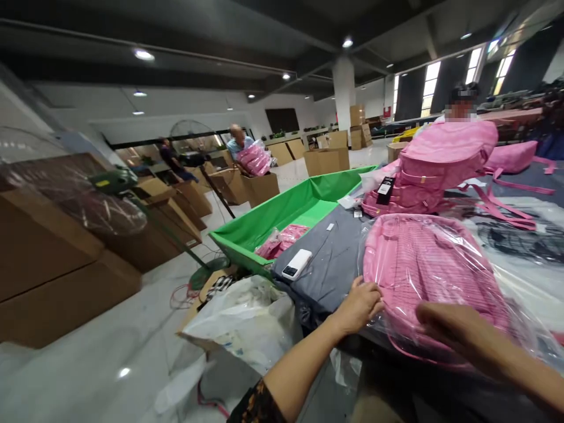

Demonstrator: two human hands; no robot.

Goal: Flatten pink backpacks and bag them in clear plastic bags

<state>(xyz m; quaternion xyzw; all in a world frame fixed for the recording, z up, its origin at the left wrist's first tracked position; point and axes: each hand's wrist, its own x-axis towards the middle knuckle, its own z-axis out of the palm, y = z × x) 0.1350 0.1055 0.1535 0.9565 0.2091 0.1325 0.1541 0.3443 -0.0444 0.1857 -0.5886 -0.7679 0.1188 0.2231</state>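
Observation:
A pink backpack (434, 264) lies flat inside a clear plastic bag (513, 299) at the near edge of the grey-covered table. My left hand (360, 304) is at the left side of the bag, its fingers curled on the plastic edge. Over the lower part of the backpack is my right hand (440, 322), smeared by motion, so its fingers cannot be made out. Just behind stands another pink backpack (440, 158), unbagged, with a black hang tag (385, 190) on it.
A white phone-like device (297, 264) lies on the grey cloth (339, 241). Left of the table is a green bin (264, 211) with bagged pink items (286, 238). A white sack (251, 311), a fan stand (205, 270) and cardboard boxes (66, 252) stand nearby. Co-workers (240, 144) are beyond.

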